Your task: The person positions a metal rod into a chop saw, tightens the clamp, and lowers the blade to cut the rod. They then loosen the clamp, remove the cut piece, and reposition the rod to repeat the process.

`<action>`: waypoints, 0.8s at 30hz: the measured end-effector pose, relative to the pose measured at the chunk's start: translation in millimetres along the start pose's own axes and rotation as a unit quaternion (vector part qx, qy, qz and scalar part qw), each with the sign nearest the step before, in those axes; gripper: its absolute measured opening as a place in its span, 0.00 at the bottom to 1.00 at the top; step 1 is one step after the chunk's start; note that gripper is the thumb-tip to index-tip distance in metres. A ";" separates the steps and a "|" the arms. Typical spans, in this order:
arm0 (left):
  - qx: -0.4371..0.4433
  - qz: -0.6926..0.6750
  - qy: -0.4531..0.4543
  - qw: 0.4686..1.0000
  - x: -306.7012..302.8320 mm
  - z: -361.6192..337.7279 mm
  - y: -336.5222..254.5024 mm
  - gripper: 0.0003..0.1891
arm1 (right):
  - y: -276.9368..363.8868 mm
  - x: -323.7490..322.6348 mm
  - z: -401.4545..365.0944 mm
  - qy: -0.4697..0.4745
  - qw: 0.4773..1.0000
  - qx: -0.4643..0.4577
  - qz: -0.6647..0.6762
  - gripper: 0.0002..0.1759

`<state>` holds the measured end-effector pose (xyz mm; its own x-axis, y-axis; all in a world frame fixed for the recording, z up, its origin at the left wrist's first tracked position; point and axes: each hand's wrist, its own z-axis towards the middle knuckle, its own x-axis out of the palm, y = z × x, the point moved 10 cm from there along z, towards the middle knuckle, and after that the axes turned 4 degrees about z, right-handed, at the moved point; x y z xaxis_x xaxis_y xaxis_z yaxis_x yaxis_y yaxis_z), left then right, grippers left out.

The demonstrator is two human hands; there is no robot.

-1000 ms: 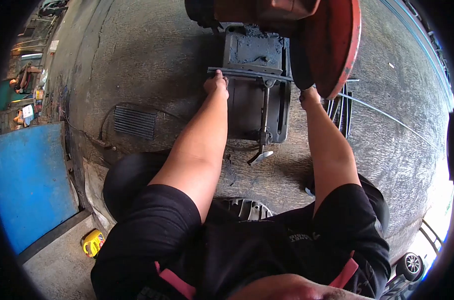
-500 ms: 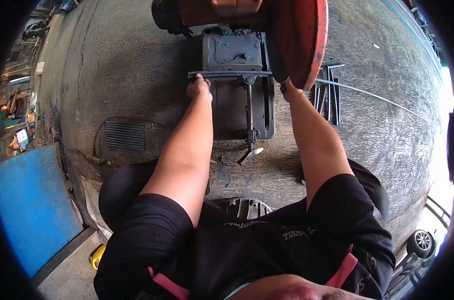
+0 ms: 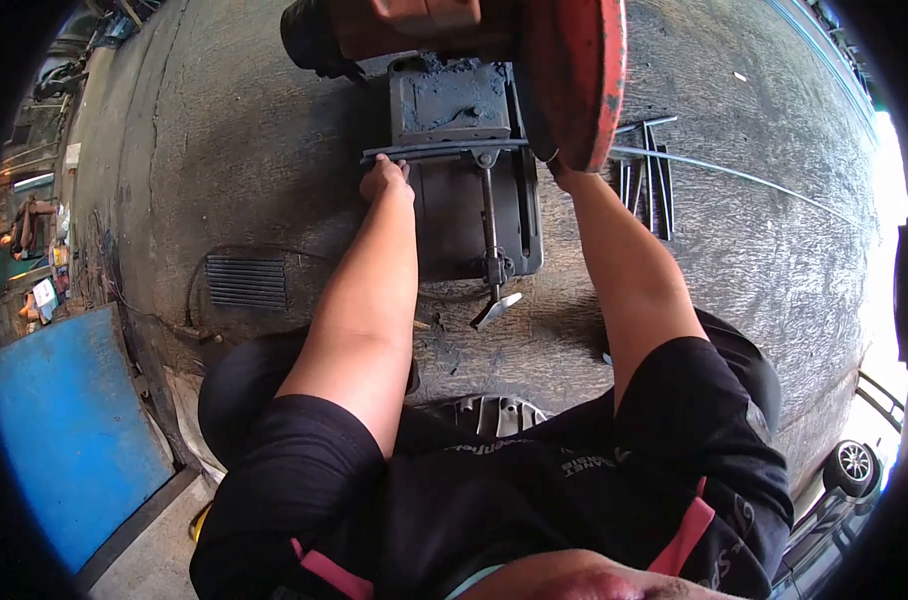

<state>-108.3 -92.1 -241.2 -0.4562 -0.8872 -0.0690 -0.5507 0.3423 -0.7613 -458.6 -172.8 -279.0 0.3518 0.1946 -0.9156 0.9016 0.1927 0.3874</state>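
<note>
Metal bars [image 3: 434,150] run from the left hand [image 3: 384,183] across the saw base [image 3: 439,225] toward the right hand [image 3: 566,181]. The left is closed around their end; the right, now more hidden behind the red guard [image 3: 606,95], has a grip I cannot tell. The view has shifted, but the bars keep their line against the clamp screw [image 3: 489,205] between the hands, seemingly being steadied.

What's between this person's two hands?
In the head view, metal bars and a clamp's end lie between the left hand and right hand, which a red guard partly hides.
</note>
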 end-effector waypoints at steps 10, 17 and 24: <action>0.003 -0.032 0.001 0.999 -1.3 1.9 -0.3 0.16 | -47.0 29.8 -7.5 -0.128 0.653 0.211 0.716 0.09; -0.043 -0.026 -0.007 0.999 -1.4 -0.9 0.2 0.14 | -23.8 16.1 -6.1 0.014 0.965 0.135 0.222 0.19; -0.023 -0.015 -0.015 1.000 -6.3 7.4 -1.0 0.15 | -16.2 51.7 1.2 0.128 0.971 -0.011 -0.202 0.17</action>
<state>-99.7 -89.2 -244.7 -0.4193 -0.9054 -0.0663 -0.5959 0.3296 -0.7323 -454.6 -167.1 -332.7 -0.1056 0.3315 -0.9375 0.9464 0.3229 0.0076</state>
